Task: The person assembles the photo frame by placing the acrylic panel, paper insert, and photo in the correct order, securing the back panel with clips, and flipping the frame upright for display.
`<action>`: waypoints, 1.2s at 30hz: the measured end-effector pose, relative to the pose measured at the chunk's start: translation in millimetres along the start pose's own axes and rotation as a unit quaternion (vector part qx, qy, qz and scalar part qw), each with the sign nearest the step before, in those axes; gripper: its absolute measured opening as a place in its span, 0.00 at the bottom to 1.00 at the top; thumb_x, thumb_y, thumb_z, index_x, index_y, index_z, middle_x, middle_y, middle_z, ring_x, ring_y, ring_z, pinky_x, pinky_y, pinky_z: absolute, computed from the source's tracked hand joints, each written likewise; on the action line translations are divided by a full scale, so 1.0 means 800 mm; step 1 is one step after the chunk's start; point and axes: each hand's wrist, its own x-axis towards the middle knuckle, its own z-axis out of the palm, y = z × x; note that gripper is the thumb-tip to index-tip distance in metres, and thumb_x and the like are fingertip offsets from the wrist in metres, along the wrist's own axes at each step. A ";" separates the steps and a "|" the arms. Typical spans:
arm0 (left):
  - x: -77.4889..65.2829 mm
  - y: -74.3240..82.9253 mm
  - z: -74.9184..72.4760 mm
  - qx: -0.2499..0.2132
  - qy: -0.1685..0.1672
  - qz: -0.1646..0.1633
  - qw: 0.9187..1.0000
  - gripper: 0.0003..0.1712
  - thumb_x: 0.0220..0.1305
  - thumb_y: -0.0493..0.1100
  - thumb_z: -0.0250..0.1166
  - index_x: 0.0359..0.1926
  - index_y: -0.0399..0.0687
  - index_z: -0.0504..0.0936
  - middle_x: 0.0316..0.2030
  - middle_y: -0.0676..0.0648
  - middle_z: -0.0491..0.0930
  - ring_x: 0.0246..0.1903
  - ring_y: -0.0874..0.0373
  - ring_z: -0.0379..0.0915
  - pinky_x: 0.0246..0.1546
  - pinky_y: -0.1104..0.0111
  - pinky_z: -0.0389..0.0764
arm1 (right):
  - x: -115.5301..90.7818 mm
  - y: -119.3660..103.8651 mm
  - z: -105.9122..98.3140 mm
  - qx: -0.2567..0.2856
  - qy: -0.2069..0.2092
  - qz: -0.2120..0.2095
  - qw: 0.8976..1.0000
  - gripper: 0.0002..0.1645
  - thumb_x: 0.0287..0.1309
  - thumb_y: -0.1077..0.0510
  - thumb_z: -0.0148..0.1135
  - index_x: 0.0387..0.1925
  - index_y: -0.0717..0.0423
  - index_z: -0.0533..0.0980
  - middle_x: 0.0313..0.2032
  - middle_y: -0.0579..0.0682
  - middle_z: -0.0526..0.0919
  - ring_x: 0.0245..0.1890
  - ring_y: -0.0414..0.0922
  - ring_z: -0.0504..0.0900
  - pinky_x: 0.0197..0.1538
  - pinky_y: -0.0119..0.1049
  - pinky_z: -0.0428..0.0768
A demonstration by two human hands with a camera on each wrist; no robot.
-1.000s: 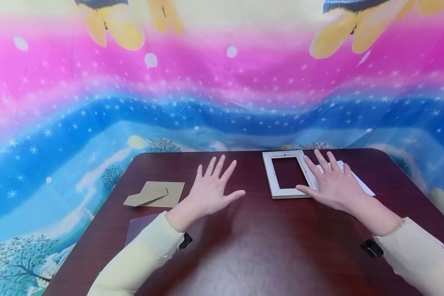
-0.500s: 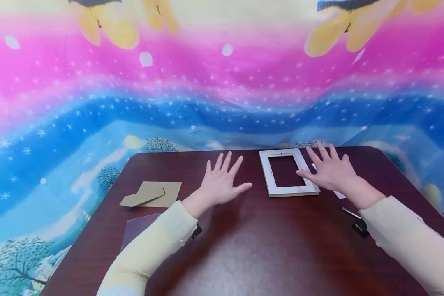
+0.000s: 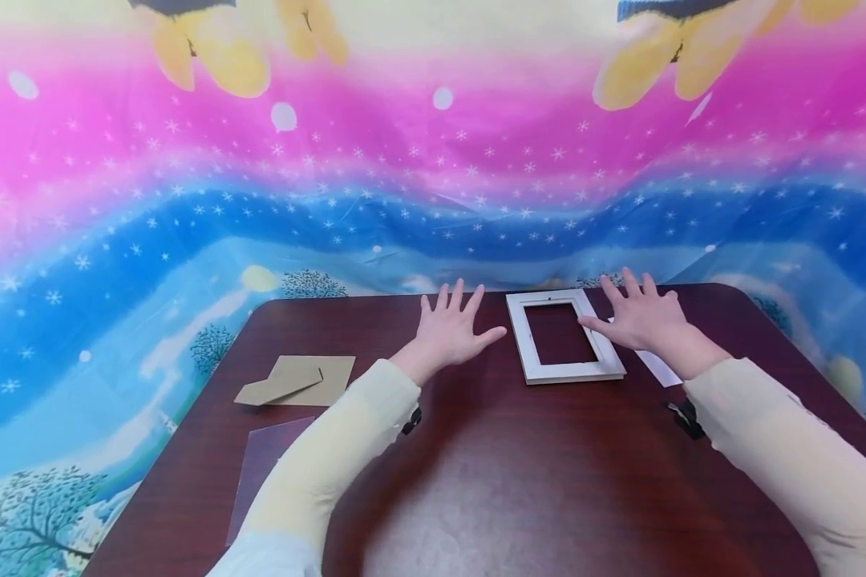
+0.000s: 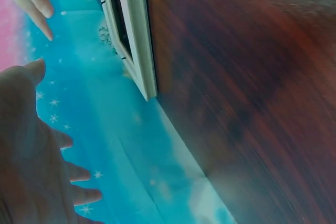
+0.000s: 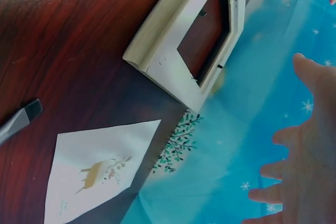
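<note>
Behind a glossy, dark reddish-brown bench (image 3: 548, 473) with rounded far corners hangs a pink-and-blue backdrop (image 3: 404, 168) printed with white snowflakes (image 3: 479, 200), leafy trees (image 3: 313, 283) and yellow shapes (image 3: 234, 64).

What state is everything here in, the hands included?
Frame: lying flat, table showing through its opening.
Board: lying flat, leg jutting past one edge.
Sheet: lying flat, partly behind a sleeve.
Print: lying picture side up.
Tool: lying on the table.
Left hand: fingers spread, holding nothing.
Right hand: fingers spread, holding nothing.

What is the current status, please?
Left hand, right hand: raised, empty. White, rectangular, wood-like frame flat on glossy reddish table. Right thumb overlaps it in head view.
</note>
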 end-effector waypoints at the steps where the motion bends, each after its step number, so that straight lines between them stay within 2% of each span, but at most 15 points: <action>1: 0.004 0.002 0.000 -0.004 -0.002 -0.002 1.000 0.49 0.63 0.79 0.36 0.77 0.63 0.39 0.76 0.44 0.39 0.73 0.43 0.34 0.66 0.41 0.40 | 0.001 0.000 0.001 0.001 -0.002 0.002 1.000 0.61 0.60 0.21 0.38 0.74 0.65 0.46 0.70 0.75 0.41 0.67 0.76 0.41 0.56 0.76 0.51; 9: 0.027 0.020 0.007 -0.026 -0.011 -0.009 1.000 0.49 0.63 0.78 0.37 0.77 0.62 0.40 0.76 0.43 0.40 0.73 0.43 0.34 0.66 0.41 0.41 | 0.012 0.010 0.011 0.012 -0.026 0.024 0.999 0.58 0.63 0.24 0.40 0.73 0.67 0.46 0.69 0.76 0.41 0.66 0.76 0.41 0.55 0.75 0.53; 17: 0.040 0.051 0.024 -0.006 -0.018 -0.020 1.000 0.50 0.62 0.80 0.34 0.77 0.63 0.40 0.76 0.44 0.41 0.73 0.43 0.37 0.66 0.42 0.45 | 0.019 0.017 0.032 0.023 -0.042 0.043 0.998 0.58 0.63 0.26 0.40 0.72 0.69 0.45 0.69 0.77 0.38 0.65 0.78 0.43 0.55 0.75 0.54; 23: 0.049 0.072 0.041 -0.017 -0.025 -0.048 0.998 0.50 0.62 0.80 0.35 0.77 0.61 0.43 0.75 0.43 0.43 0.73 0.43 0.39 0.66 0.43 0.45 | 0.023 0.009 0.043 0.014 -0.037 0.037 0.999 0.59 0.63 0.24 0.39 0.72 0.70 0.48 0.66 0.80 0.48 0.63 0.78 0.50 0.55 0.73 0.57; 27: 0.050 0.083 0.050 -0.029 -0.040 -0.066 0.997 0.50 0.62 0.79 0.36 0.77 0.60 0.44 0.75 0.44 0.44 0.73 0.43 0.40 0.66 0.44 0.45 | 0.027 0.002 0.052 0.008 -0.033 0.032 0.999 0.58 0.63 0.26 0.40 0.71 0.72 0.49 0.63 0.82 0.54 0.61 0.78 0.55 0.53 0.70 0.63; 36: 0.044 0.098 0.064 -0.052 -0.057 -0.096 0.992 0.51 0.63 0.78 0.41 0.77 0.53 0.49 0.73 0.45 0.53 0.71 0.47 0.49 0.66 0.47 0.50 | 0.033 -0.008 0.073 0.015 -0.041 0.049 0.998 0.57 0.66 0.30 0.42 0.68 0.80 0.49 0.61 0.84 0.57 0.59 0.76 0.61 0.51 0.65 0.70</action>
